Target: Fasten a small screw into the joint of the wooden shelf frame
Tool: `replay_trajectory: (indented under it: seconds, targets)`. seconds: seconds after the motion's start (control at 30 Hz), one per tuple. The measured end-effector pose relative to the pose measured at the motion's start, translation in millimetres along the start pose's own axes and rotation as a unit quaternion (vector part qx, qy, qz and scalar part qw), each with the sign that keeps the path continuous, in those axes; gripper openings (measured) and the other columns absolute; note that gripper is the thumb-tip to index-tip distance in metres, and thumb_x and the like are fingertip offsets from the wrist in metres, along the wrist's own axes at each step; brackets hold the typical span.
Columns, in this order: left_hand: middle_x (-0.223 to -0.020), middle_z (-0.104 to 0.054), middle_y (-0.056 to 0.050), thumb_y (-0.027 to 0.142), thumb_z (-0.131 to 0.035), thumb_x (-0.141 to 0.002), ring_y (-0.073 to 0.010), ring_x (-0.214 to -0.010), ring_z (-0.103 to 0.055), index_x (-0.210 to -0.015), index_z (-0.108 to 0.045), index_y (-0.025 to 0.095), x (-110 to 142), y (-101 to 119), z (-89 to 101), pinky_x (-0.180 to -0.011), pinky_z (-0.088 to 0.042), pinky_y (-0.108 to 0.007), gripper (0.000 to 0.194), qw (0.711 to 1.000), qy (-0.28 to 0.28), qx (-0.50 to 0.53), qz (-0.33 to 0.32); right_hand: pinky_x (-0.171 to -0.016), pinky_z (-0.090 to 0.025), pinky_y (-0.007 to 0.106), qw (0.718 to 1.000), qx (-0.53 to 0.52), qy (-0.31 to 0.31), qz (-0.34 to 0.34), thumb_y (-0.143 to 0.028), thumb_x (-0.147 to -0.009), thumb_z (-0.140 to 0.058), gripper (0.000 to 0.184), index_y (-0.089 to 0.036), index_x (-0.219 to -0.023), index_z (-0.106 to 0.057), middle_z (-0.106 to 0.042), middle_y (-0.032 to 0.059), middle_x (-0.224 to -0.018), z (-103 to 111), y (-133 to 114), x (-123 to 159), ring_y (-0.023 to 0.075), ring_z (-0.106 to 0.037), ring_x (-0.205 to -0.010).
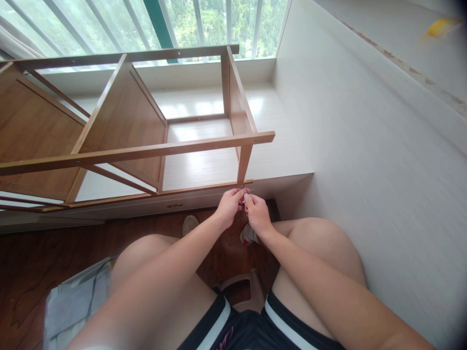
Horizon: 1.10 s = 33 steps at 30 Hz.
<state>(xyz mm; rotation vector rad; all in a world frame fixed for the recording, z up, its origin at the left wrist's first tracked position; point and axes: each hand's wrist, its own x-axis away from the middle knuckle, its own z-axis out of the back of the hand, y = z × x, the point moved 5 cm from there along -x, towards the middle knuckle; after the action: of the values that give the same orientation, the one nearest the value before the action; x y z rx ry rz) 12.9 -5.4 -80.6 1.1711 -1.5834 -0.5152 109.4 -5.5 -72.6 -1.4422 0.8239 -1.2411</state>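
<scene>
A brown wooden shelf rack [175, 147] lies on its side across the white window ledge, its panels standing between long rails. At its near right corner, my left hand [230, 206] and my right hand [257, 211] meet just below the end of the lowest rail [204, 188]. Both hands are closed, with thumbs and fingers pinched together. A thin metal piece [244, 189] shows between the fingertips, pointing up toward the rail end; its kind is too small to tell. A small dark bit shows between the hands, mostly hidden.
Behind the rack is a barred window [219, 24]. A pale wall [365, 160] rises close on the right. Under the ledge is a drawer front with a handle [174, 205]. A plastic stool [251, 287] is beneath me, and a grey-white package [75, 301] lies at lower left.
</scene>
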Motion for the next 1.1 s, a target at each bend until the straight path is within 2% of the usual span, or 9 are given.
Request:
replay_trajectory:
  seconds: [0.17, 0.47, 0.57, 0.67, 0.77, 0.87, 0.97, 1.03, 1.1]
  targets:
    - [-0.070, -0.057, -0.002, 0.034, -0.067, -0.072, -0.0073, -0.061, -0.052, -0.086, -0.067, 0.013, -3, -2, 0.9, -0.051, -0.040, -0.017, 0.026, 1.000, 0.002, 0.003, -0.003, -0.057, -0.035, 0.024, 0.980, 0.169, 0.064, 0.087, -0.041, -0.089, -0.036, 0.038, -0.017, -0.066, -0.055, -0.060, 0.0029, -0.065, 7, -16, 2, 0.0142, -0.050, -0.060]
    - [-0.075, -0.059, -0.003, 0.034, -0.067, -0.072, -0.0087, -0.066, -0.054, -0.090, -0.067, 0.013, -2, -1, -0.3, -0.053, -0.041, -0.017, 0.028, 1.000, 0.004, 0.014, 0.003, -0.063, -0.036, 0.024, 0.954, 0.282, 0.067, 0.073, -0.040, -0.091, -0.033, 0.039, -0.018, -0.075, -0.061, -0.065, 0.0047, -0.071, 9, -13, 2, 0.0161, -0.056, -0.066]
    - [-0.073, -0.059, -0.003, 0.035, -0.068, -0.071, -0.0087, -0.065, -0.054, -0.088, -0.067, 0.012, -2, -2, 0.0, -0.054, -0.041, -0.018, 0.028, 1.000, 0.001, 0.017, 0.005, -0.063, -0.036, 0.025, 0.958, 0.269, 0.067, 0.071, -0.040, -0.091, -0.034, 0.038, -0.019, -0.074, -0.060, -0.064, 0.0049, -0.071, 9, -12, 0, 0.0159, -0.055, -0.066]
    - [-0.070, -0.058, -0.002, 0.036, -0.068, -0.071, -0.0076, -0.060, -0.053, -0.088, -0.067, 0.012, -3, -2, 0.2, -0.053, -0.041, -0.018, 0.029, 1.000, -0.005, 0.023, 0.002, -0.056, -0.035, 0.023, 0.984, 0.156, 0.054, 0.065, -0.043, -0.089, -0.039, 0.037, -0.018, -0.067, -0.054, -0.058, 0.0029, -0.064, 5, -8, -2, 0.0133, -0.049, -0.059]
    - [-0.061, -0.054, 0.001, 0.034, -0.068, -0.070, -0.0055, -0.051, -0.049, -0.088, -0.067, 0.012, -4, -2, 0.1, -0.049, -0.038, -0.017, 0.029, 1.000, -0.007, 0.028, 0.003, -0.041, -0.024, 0.020, 0.995, -0.091, -0.013, -0.041, -0.048, -0.087, -0.043, 0.035, -0.020, -0.065, -0.043, -0.036, -0.0057, -0.048, -4, 4, -5, 0.0086, -0.030, -0.041]
    - [-0.055, -0.052, 0.002, 0.034, -0.069, -0.069, -0.0056, -0.045, -0.047, -0.090, -0.066, 0.012, -4, -1, 0.2, -0.045, -0.036, -0.017, 0.030, 1.000, -0.007, 0.022, 0.010, -0.036, -0.017, 0.019, 0.924, -0.323, -0.138, -0.150, -0.047, -0.086, -0.047, 0.033, -0.021, -0.067, -0.037, -0.023, -0.0096, -0.046, -16, 8, -1, 0.0070, -0.018, -0.037]
    - [-0.058, -0.057, 0.001, 0.037, -0.068, -0.070, -0.0079, -0.048, -0.052, -0.090, -0.065, 0.013, -3, 1, 0.6, -0.047, -0.039, -0.019, 0.032, 1.000, -0.005, 0.021, 0.013, -0.037, -0.019, 0.018, 0.849, -0.439, -0.222, -0.191, -0.040, -0.088, -0.049, 0.030, -0.021, -0.068, -0.037, -0.023, -0.0093, -0.047, -20, 1, 2, 0.0068, -0.017, -0.038]
    - [-0.060, -0.058, 0.000, 0.039, -0.069, -0.069, -0.0086, -0.049, -0.054, -0.088, -0.065, 0.013, -3, 2, 0.7, -0.048, -0.041, -0.020, 0.033, 1.000, -0.004, 0.020, 0.012, -0.037, -0.020, 0.017, 0.824, -0.474, -0.237, -0.201, -0.036, -0.089, -0.047, 0.029, -0.020, -0.067, -0.036, -0.023, -0.0088, -0.047, -20, -2, 3, 0.0070, -0.016, -0.039]
    - [-0.060, -0.058, 0.000, 0.040, -0.069, -0.068, -0.0086, -0.049, -0.054, -0.087, -0.065, 0.013, -2, 2, 0.5, -0.047, -0.040, -0.020, 0.033, 1.000, -0.004, 0.019, 0.014, -0.036, -0.021, 0.017, 0.817, -0.484, -0.238, -0.204, -0.034, -0.090, -0.046, 0.029, -0.020, -0.067, -0.036, -0.023, -0.0085, -0.047, -20, -4, 3, 0.0072, -0.017, -0.038]
